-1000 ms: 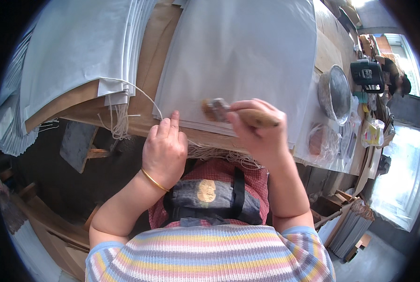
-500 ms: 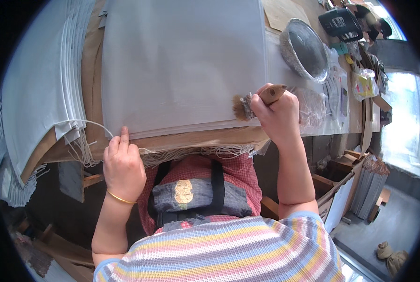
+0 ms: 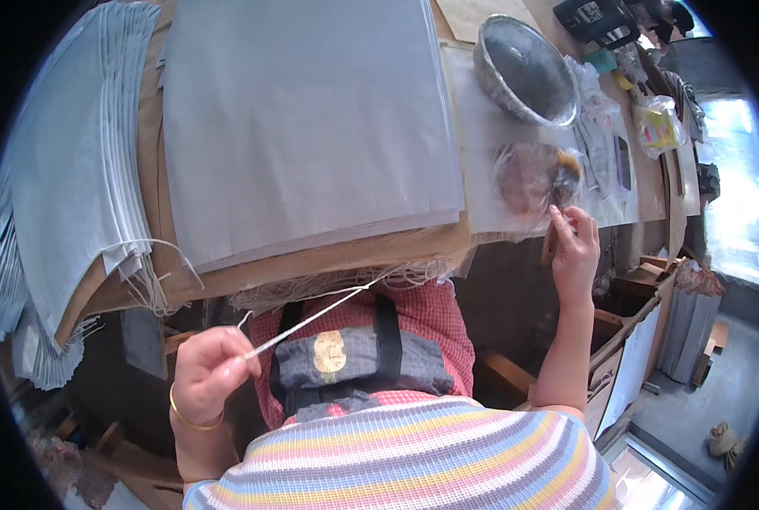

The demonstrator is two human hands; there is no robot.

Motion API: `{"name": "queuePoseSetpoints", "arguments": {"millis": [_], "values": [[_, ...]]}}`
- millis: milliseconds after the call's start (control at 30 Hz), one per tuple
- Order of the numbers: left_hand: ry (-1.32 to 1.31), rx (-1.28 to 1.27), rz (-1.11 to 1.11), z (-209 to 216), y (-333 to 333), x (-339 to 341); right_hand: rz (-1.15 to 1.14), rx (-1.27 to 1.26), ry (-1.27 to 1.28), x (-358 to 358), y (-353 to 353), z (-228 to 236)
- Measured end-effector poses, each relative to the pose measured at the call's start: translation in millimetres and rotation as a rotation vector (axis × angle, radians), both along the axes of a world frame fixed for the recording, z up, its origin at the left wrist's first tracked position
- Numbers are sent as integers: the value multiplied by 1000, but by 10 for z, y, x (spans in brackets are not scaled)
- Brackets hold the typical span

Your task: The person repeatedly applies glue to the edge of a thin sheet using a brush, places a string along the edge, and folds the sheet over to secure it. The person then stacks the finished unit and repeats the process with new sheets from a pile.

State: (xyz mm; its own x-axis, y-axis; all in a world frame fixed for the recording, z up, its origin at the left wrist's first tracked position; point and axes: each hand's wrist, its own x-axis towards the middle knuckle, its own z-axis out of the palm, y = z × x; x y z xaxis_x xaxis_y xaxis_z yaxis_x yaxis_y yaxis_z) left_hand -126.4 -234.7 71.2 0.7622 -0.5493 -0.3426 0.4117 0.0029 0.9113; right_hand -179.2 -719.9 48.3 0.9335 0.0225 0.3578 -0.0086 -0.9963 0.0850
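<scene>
My left hand [image 3: 212, 374] is closed on the end of a white string [image 3: 311, 319], which stretches taut up to a bundle of loose strings [image 3: 345, 287] along the table's front edge. At the right, my right hand [image 3: 576, 246] has its fingers at the handle of a wide brush [image 3: 564, 180]. The brush's bristles point away from me, over a crumpled clear plastic wrap [image 3: 520, 183]. A stack of large pale grey sheets [image 3: 311, 127] lies before me, its top face smooth and slightly shiny.
Behind the brush stands a round metal basin [image 3: 528, 72] with greyish contents. More layered sheets [image 3: 82, 170] with strings hang over the table's left side. A black container [image 3: 596, 21] and a plastic bag [image 3: 658, 126] are at the far right. Below stand bundled strips [image 3: 690, 327].
My right hand has carried the brush from the sheets' near right corner rightward to the plastic wrap. My left hand has left the sheet edge, come toward me and pulled out a string.
</scene>
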Motion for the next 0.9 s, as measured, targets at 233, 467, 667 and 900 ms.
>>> {"name": "queuePoseSetpoints", "arguments": {"millis": [233,467,667,900], "values": [[-488,-111,-29,428,27,-57,825,1115,602,-69,1779,-294],[-1009,668,108,712,401,104,587,1196,458,60,976,639],[-816,668,204,-81,169,842,217,1119,308,812,695,226],[-796,739,290,-863,140,911,-32,912,295,970,819,-633]]}}
